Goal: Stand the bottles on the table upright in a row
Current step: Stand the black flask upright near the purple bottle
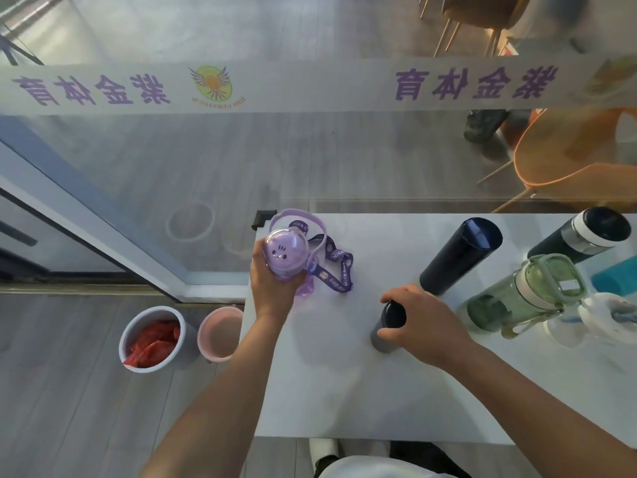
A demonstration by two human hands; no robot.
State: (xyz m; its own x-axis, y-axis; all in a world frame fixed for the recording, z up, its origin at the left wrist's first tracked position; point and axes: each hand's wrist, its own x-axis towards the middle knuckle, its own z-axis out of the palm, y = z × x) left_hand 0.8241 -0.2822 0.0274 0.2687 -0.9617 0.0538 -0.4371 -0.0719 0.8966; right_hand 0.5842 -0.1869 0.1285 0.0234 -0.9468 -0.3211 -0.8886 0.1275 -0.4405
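A purple bottle (285,252) with a face on its domed lid stands upright near the white table's (337,391) far left corner. My left hand (272,288) grips its body. Its purple strap (339,267) lies on the table beside it. My right hand (424,322) wraps around a small dark bottle (391,322) with a grey base, upright at mid-table. A tall navy bottle (460,257), a dark bottle with a white band (582,236) and a green clear bottle (524,294) stand upright to the right.
A glass wall with a printed band runs along the table's far edge. On the floor to the left stand a grey bin (153,339) with red contents and a pink bin (220,334). A white object (606,315) and a teal item (615,279) sit at the table's right edge.
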